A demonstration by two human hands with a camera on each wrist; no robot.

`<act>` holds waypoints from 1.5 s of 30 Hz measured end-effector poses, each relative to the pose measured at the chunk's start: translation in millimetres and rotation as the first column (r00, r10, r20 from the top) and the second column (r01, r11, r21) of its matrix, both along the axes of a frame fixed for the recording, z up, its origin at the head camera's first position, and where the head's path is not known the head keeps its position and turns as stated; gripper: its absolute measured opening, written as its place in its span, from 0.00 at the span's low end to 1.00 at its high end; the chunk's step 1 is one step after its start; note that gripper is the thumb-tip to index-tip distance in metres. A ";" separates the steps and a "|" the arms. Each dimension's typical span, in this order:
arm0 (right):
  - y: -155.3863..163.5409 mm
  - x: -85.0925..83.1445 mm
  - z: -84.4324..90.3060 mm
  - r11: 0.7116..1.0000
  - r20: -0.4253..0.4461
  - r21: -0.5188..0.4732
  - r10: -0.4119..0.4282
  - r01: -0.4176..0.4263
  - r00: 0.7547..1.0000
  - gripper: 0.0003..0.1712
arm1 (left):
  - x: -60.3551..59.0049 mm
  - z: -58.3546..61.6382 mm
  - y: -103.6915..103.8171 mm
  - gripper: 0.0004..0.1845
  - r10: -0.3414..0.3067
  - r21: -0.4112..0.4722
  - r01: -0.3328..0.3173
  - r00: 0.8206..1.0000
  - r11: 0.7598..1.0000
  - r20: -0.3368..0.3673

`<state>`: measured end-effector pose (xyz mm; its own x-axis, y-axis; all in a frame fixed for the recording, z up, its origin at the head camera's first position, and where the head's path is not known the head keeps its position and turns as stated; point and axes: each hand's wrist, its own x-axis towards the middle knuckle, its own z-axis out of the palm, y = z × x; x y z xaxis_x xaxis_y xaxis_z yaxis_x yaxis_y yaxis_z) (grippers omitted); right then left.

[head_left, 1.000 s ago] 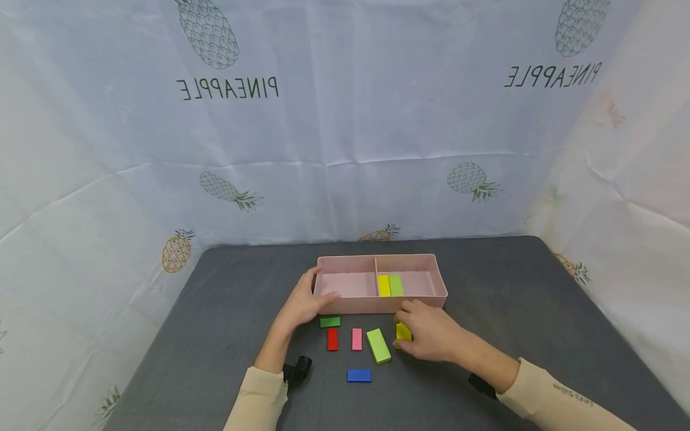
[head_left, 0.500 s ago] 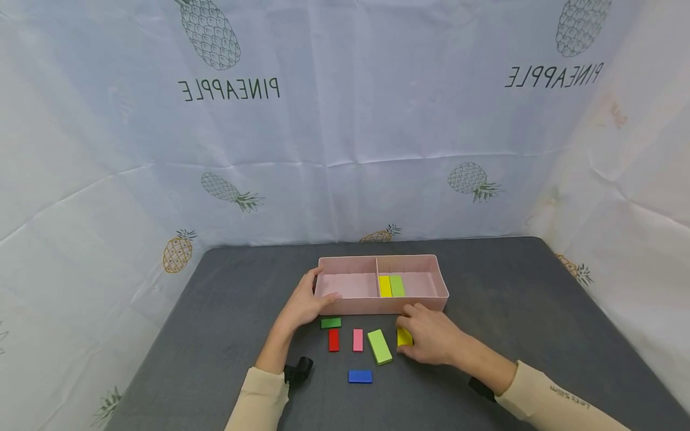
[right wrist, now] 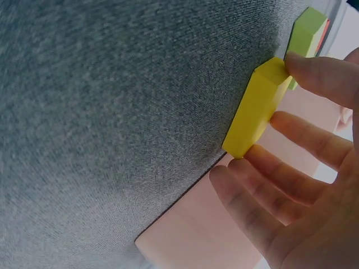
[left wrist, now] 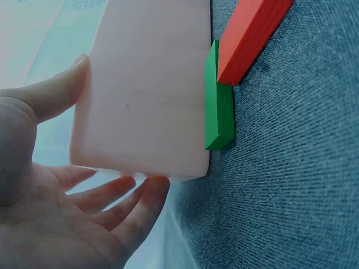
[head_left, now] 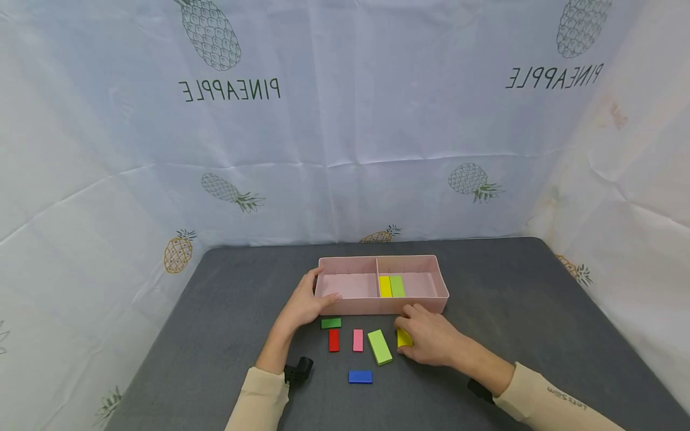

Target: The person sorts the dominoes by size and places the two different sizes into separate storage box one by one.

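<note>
A pink two-compartment box stands on the dark table. My left hand holds its left end, thumb over the near rim and fingers along the end wall. In front of the box's right half, my right hand pinches a yellow block lying on the table, thumb at one end and fingertips at the other. The right compartment holds another yellow block and a light green block, side by side against the divider. Nothing lies in the left compartment.
Before the box lie a green block, a red block, a pink block, a larger light green block and a blue block. The green one sits close to the box's front wall. A pineapple-print cloth hangs behind.
My right thumb has closed in on the near end of the yellow block, which stays on the table. My left hand and the box keep their places.
</note>
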<state>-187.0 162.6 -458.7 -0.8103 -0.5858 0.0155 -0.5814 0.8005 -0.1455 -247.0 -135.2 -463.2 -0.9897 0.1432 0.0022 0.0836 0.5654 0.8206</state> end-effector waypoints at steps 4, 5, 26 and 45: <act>-0.2 -0.4 -0.2 1.000 0.020 0.002 -0.012 0.012 1.000 0.24 | -0.2 -0.1 0.3 0.45 0.003 -0.002 -0.003 1.000 1.000 0.002; -0.2 -0.4 -0.3 1.000 0.024 0.002 -0.016 0.016 1.000 0.24 | -0.3 -0.1 0.3 0.46 0.003 -0.004 -0.003 1.000 1.000 0.004; 0.4 1.1 15.6 0.999 0.055 -0.033 0.033 -0.032 0.998 0.24 | -0.1 -1.9 -0.3 0.47 0.002 -0.008 -0.002 1.000 1.000 0.009; 1.8 -3.2 44.4 0.992 0.039 -0.112 0.067 -0.062 0.997 0.22 | -0.6 -0.1 -1.0 0.46 -0.009 -0.001 0.009 1.000 1.000 -0.013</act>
<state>-190.1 164.4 -414.3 -0.7722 -0.6335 0.0493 -0.6227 0.7391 -0.2569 -247.6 -136.2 -463.4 -0.9883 0.1516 0.0147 0.0990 0.5656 0.8187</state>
